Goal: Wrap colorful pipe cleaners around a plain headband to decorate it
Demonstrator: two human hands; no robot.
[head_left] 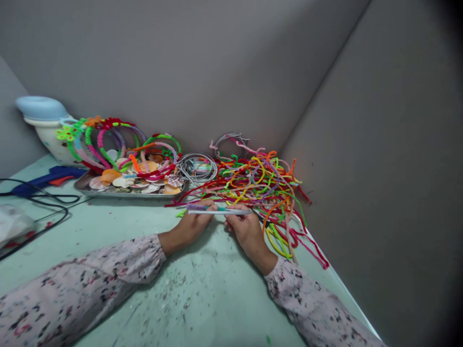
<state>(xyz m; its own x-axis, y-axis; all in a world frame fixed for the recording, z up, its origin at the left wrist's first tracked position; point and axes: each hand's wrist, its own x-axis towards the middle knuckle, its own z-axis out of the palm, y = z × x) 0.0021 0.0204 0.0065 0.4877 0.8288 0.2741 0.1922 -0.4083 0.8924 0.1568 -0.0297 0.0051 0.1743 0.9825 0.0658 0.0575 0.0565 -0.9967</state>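
**Both hands pinch one thin headband at the table corner**

Nearest: floral-print sleeves over a scuffed pale green tabletop (202, 299). Left hand (191, 226) and right hand (246, 229) sit close together, each closed on an end of a thin silver-grey headband band (224, 211), its left part already wrapped in purple fuzzy wire. To do this well, judged: keep tension even, coils tight and touching, no gaps. Just beyond: tangled heap of multicoloured pipe cleaners (260, 185). Further left: metal tray of seashells (126, 185) holding wrapped colourful headbands (108, 140), blue glue gun (50, 176), bare wire hoops (197, 166).
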